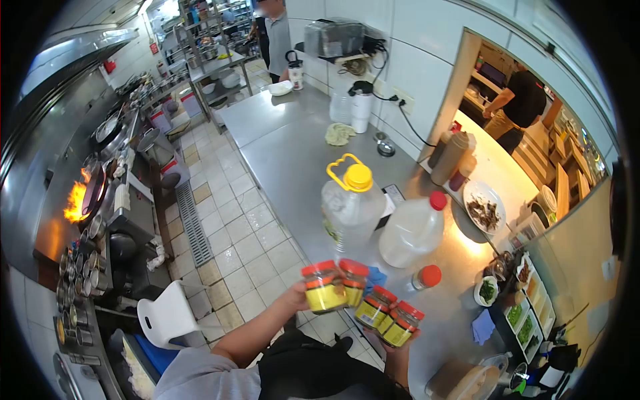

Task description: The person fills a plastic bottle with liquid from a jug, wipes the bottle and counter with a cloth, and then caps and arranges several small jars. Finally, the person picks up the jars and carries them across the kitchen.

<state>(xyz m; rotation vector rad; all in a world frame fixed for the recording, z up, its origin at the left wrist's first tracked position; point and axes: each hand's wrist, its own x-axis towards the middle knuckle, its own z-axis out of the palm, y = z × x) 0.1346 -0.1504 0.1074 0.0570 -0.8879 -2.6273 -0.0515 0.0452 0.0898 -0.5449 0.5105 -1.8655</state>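
Note:
My left hand (292, 298) is closed on two red-lidded glass jars with yellow labels, a nearer jar (324, 291) and one behind it (353, 279). Two smaller red-lidded jars with yellow-green labels, one jar (375, 307) beside another jar (400, 325), are in my right hand (408, 341), whose fingers are mostly hidden behind them. All of these are held up in front of my body, near the counter's edge. Just beyond stand a clear jug with a yellow cap (353, 207) and a jug with a red cap (413, 230).
The steel counter (273, 143) carries a small red-lidded container (427, 277), a blue cloth (483, 327), sauce bottles (452, 157) and a plate of food (485, 208). A white chair (170, 313) stands left. Flames rise from a wok (93, 190). Other people (517, 100) are farther off.

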